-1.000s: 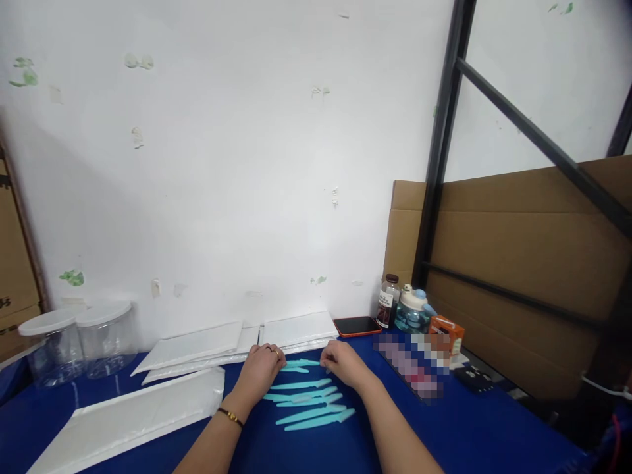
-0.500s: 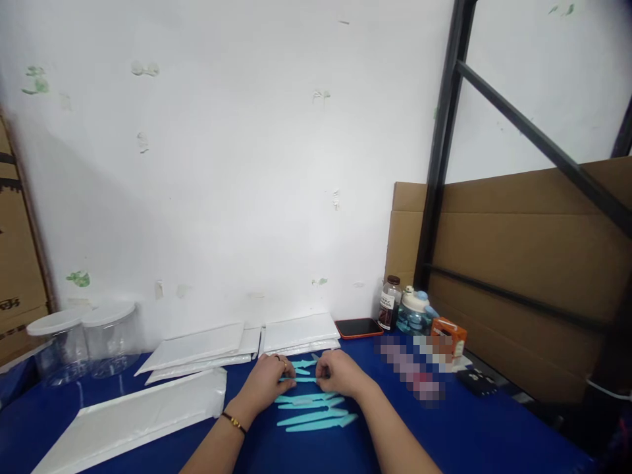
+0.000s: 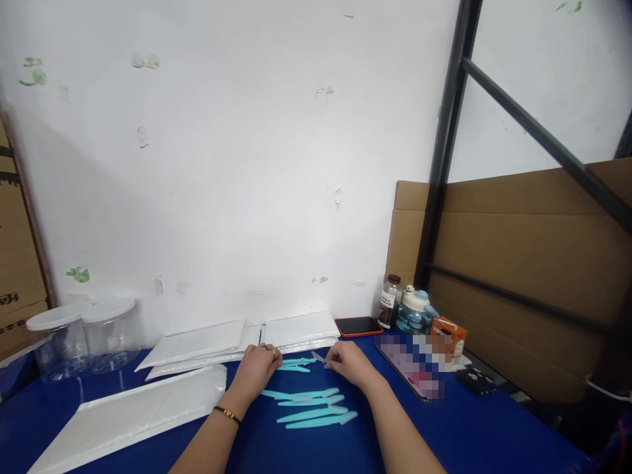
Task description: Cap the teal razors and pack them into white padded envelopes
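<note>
Several turquoise eyebrow razors (image 3: 316, 416) lie side by side on the blue table in front of me. Farther back is a smaller group of the same razors (image 3: 299, 362). My left hand (image 3: 257, 367) has its fingers curled around the left ends of that back group; the fingertips are partly hidden. Opposite, my right hand (image 3: 349, 362) is closed in a pinch. A small translucent greyish piece (image 3: 318, 357) shows right beside its fingertips, and whatever the pinch holds is hidden.
White padded mailers (image 3: 197, 345) lie along the wall, another mailer (image 3: 143, 415) at the left front. Two clear lidded jars (image 3: 111, 339) stand far left. A phone (image 3: 359, 326), brown bottle (image 3: 390, 306), blue cup (image 3: 415, 313), orange box (image 3: 448, 341) and second phone (image 3: 407, 368) sit right.
Both hands have moved apart, left hand leftward, right hand rightward, and slightly back. The razor that was between them no longer lies there; the front row's rearmost razor now reaches farther left.
</note>
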The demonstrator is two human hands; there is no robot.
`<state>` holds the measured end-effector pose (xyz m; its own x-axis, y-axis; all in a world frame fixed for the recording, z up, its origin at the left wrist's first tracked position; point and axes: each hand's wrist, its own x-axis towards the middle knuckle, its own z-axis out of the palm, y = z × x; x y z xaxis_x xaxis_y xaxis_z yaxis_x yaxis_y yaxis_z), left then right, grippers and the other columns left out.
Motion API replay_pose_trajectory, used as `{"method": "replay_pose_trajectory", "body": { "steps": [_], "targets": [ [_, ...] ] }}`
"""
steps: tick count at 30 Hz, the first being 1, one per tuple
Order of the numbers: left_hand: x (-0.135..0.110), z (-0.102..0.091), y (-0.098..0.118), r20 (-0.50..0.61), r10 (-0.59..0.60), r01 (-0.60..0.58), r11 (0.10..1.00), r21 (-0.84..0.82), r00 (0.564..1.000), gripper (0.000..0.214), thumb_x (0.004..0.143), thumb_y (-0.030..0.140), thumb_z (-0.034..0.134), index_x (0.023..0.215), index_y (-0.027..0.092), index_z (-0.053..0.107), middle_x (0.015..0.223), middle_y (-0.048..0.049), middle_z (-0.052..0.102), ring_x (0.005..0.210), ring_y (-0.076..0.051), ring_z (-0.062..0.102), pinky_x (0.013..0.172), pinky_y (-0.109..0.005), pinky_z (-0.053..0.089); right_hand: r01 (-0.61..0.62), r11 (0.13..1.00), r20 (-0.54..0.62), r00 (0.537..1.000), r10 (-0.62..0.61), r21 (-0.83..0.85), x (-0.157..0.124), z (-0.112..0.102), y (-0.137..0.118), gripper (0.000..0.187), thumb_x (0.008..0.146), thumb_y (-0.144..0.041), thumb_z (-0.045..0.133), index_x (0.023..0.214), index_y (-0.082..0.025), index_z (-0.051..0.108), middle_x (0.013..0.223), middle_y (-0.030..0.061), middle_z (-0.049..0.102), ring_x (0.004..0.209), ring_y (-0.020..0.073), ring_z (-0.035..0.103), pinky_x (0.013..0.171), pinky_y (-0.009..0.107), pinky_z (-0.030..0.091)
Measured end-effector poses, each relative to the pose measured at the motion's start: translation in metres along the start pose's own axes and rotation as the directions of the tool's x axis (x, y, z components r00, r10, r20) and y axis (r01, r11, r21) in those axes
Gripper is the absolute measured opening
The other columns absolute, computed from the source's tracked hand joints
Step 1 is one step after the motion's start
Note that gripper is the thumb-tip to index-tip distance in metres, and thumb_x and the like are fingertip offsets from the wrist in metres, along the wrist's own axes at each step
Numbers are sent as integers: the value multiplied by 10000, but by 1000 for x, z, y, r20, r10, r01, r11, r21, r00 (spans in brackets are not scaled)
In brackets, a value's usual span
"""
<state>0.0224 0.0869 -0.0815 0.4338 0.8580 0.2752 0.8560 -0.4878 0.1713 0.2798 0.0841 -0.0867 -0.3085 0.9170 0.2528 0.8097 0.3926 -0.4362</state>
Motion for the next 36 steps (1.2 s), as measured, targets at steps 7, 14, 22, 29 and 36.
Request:
{"method": "replay_pose_trajectory", "body": {
  "steps": [7,14,22,29,36],
  "targets": [
    [-12,-7,-3,120,61,-8,918,-397,991,332,643,440,665,879,211,625,857,8,598,768,-140,518,671,-223,383,153,970,54,985,-166,189,-6,1,-25,135,718,-277,641,789,-190,716,787,22,629,666,119,539,587,195,376],
    [-13,6,-11,358,90,129,830,-543,929,243,674,360,588,787,152,640,624,35,549,577,-95,453,528,-187,331,235,961,172,951,-258,145,-9,22,-54,187,672,-315,686,817,-198,696,786,7,615,658,113,529,536,184,340],
    [-12,0,2,129,58,-14,947,-321,990,249,820,361,447,776,173,606,746,-2,596,679,-123,504,605,-215,342,240,966,80,966,-247,91,-5,21,-52,113,740,-189,567,795,-172,664,795,21,611,700,119,529,601,189,352],
    [-2,-6,16,-57,99,-105,989,-100,993,225,868,294,413,790,199,600,837,-25,629,862,-176,542,778,-294,326,136,978,22,990,-141,158,-2,10,-26,115,759,-172,539,777,-157,651,748,18,635,654,111,540,579,182,357],
    [-5,-2,0,-39,17,-21,995,-97,999,224,869,320,419,813,225,614,869,-8,636,886,-170,542,781,-289,322,-34,994,0,999,34,107,-4,-5,2,100,683,-179,612,740,-168,694,734,16,656,673,135,571,598,197,377]
  ]
}}
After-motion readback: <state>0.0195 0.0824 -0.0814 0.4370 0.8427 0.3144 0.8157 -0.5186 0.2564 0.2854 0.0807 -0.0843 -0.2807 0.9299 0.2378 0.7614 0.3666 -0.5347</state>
